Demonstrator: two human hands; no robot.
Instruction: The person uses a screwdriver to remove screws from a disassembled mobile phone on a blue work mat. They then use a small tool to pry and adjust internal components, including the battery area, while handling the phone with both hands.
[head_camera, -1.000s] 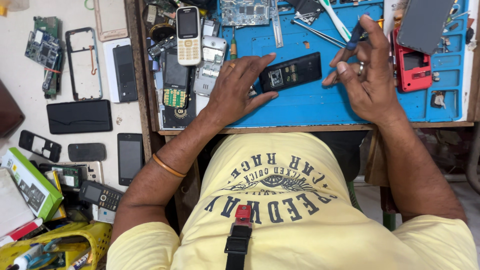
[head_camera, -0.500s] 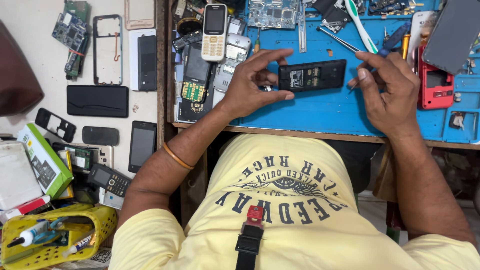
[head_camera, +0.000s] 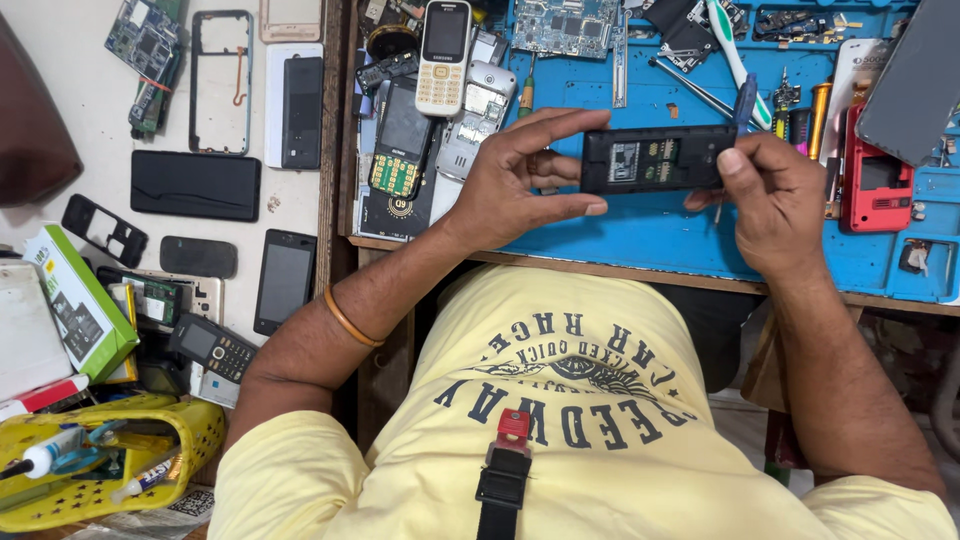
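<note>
Nearest the camera, at the bottom of the frame, your yellow shirt (head_camera: 590, 400) fills the view, and a yellow basket (head_camera: 190, 440) of tubes sits at lower left.

Above that, in the middle of the frame, your left hand (head_camera: 510, 185) pinches the left end of the black phone body (head_camera: 655, 158), fingers (head_camera: 560, 125) closed over its top edge and thumb under it. Your right hand (head_camera: 775, 195) grips the right end, thumb on the back face, and a blue-handled tool (head_camera: 745, 100) stands up between those fingers. The phone body lies level, open back toward you, raised just above the blue mat (head_camera: 640, 235).

Half a second ago the phone body sat higher in the frame and your right hand was only nearing its end; now both hands have closed on it, and it has come toward you.

Farther up, the blue mat covers the desk (head_camera: 560, 262). A red phone shell (head_camera: 875, 185) lies at the right, a green circuit board (head_camera: 565, 25) at top centre, and a white keypad phone (head_camera: 445, 55) left of it among other opened handsets.

On the pale surface (head_camera: 60, 60) at the left lie black covers, a phone frame and a green-and-white box (head_camera: 80, 300).
</note>
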